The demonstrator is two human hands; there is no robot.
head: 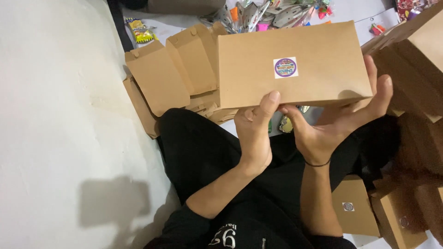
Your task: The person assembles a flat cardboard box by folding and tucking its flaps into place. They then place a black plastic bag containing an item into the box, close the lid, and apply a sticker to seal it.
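Both hands clamp the stickered kraft box (295, 64): left hand (253, 133) thumb on its front, right hand (332, 124) cupped beneath. Even pressure would avoid creasing the card, I judge.

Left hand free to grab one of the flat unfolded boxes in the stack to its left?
Probably not right away: the left hand and the right hand both hold the brown box. The flat boxes lie uncovered, nothing between.
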